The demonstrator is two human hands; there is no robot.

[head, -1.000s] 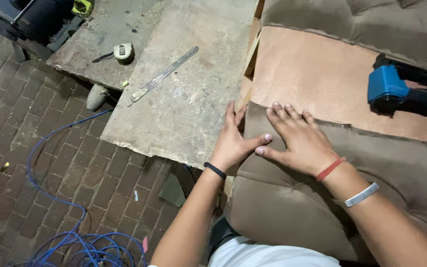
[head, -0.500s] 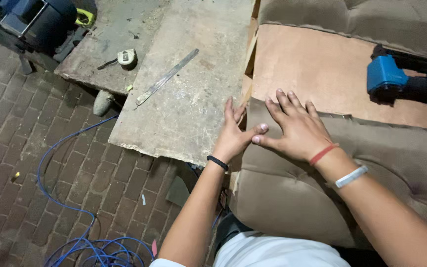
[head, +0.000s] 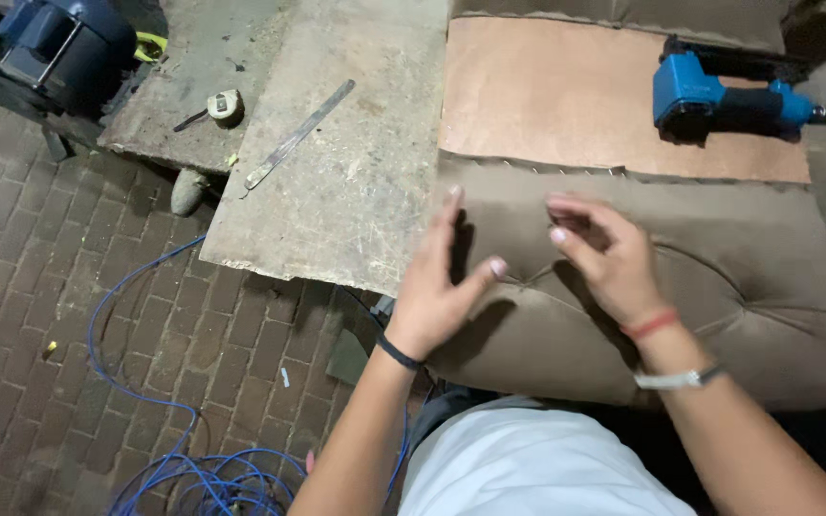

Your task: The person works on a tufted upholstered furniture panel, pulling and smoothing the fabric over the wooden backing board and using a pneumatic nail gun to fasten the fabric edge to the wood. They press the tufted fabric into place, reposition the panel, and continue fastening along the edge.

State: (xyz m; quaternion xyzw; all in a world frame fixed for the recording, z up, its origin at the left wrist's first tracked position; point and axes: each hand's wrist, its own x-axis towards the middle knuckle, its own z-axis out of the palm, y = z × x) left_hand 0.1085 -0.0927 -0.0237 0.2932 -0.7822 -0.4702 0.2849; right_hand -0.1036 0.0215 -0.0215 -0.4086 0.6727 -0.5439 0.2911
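Two bare hands hovering over a brown upholstered cushion (head: 719, 287) on the counter (head: 336, 191). Left hand (head: 442, 287) open, fingers spread, holding nothing; right hand (head: 604, 253) loosely curled, empty. Cushion probably soft, pliable, fairly light; best gripped along its stapled fabric edge. Blue staple gun (head: 719, 96) lying well apart.
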